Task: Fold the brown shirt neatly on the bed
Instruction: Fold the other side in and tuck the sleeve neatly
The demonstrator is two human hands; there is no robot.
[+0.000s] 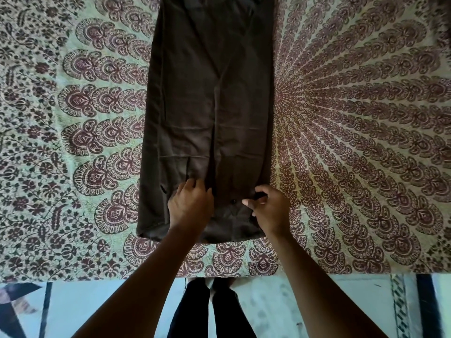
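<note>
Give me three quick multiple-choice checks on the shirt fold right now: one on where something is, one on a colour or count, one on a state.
1. Where are both hands working on the brown shirt?
A. at its near end, by the bed's edge
B. at its far end
C. off the shirt, on the bedspread

2. How many hands touch the shirt?
A. none
B. one
C. two

3. How does the shirt lie?
A. crumpled in a heap
B. as a long narrow strip, sides folded in
C. hanging off the bed

Answers:
1 A: the left hand and right hand both sit near the hem closest to the person.
2 C: the left hand rests on the fabric and the right hand pinches it.
3 B: the shirt runs lengthwise and flat on the patterned bedspread, with a seam line down its middle.
</note>
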